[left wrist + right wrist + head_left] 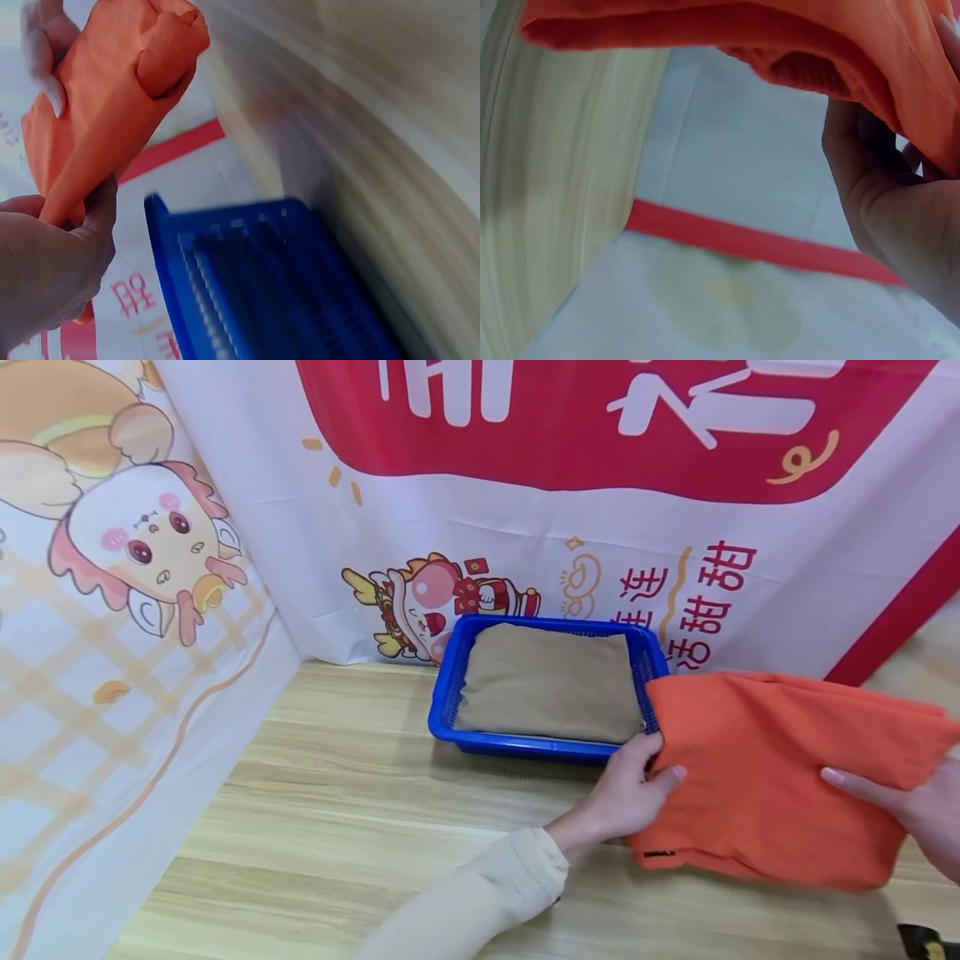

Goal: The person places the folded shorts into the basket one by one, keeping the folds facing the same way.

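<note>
A folded orange garment (772, 785) is held up above the table, just right of the blue basket. My left hand (626, 789) pinches its left edge, with the thumb on top and the other fingers beneath. At the opposite edge my right hand (930, 814) grips it, thumb lying over the cloth. In the left wrist view the garment (112, 105) shows rolled, layered folds between both hands. From the right wrist, the fingers of my right hand (907, 217) pass under the fabric and are partly hidden. The blue basket (525, 745) contains a folded brown cloth (551, 681).
The basket stands on a wood-grain table (315, 843) against a printed white and red curtain (315, 568). Another printed cloth (112, 710) hangs along the left side. A small dark object (918, 942) shows at the lower right corner.
</note>
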`<state>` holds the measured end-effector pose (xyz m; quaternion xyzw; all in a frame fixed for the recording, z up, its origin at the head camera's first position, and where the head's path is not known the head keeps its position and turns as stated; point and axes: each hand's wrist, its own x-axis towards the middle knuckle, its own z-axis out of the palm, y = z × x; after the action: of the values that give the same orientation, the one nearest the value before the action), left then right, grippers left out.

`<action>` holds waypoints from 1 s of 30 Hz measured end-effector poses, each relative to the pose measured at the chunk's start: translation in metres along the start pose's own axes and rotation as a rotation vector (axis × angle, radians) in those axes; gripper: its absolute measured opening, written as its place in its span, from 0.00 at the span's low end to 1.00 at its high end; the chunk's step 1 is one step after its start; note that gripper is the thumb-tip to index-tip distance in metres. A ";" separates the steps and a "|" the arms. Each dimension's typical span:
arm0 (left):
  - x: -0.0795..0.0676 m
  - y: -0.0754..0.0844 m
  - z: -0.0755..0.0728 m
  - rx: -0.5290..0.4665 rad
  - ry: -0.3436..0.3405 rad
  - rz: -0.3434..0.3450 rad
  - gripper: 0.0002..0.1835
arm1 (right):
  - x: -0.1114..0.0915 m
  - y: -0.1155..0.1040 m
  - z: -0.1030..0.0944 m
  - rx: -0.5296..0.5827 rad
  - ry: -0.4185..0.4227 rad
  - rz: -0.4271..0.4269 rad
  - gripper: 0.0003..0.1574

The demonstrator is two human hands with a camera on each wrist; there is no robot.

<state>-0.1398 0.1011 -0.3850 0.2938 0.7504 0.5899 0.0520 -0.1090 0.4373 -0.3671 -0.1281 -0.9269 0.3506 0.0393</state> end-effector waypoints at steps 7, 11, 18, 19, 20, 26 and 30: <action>-0.009 -0.005 -0.034 -0.113 0.076 0.004 0.15 | -0.011 -0.033 0.018 0.125 -0.070 -0.123 0.46; -0.016 -0.006 -0.052 -0.139 0.106 0.003 0.15 | -0.016 -0.046 0.025 0.181 -0.157 -0.226 0.37; -0.025 -0.009 -0.076 -0.187 0.159 -0.009 0.15 | -0.015 -0.066 0.042 0.531 -0.355 -0.221 0.33; -0.026 -0.009 -0.079 -0.191 0.167 -0.016 0.16 | -0.015 -0.070 0.045 0.591 -0.373 -0.217 0.32; -0.027 -0.009 -0.081 -0.193 0.175 -0.025 0.16 | -0.016 -0.073 0.047 0.612 -0.379 -0.219 0.33; -0.033 -0.005 -0.099 -0.195 0.206 -0.045 0.18 | -0.019 -0.093 0.061 0.513 -0.344 -0.258 0.38; -0.035 -0.001 -0.113 -0.217 0.230 -0.040 0.19 | -0.016 -0.104 0.069 0.567 -0.305 -0.213 0.32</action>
<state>-0.1593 -0.0138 -0.3618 0.2018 0.6890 0.6960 0.0090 -0.1264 0.3138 -0.3506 0.0394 -0.7960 0.6034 -0.0293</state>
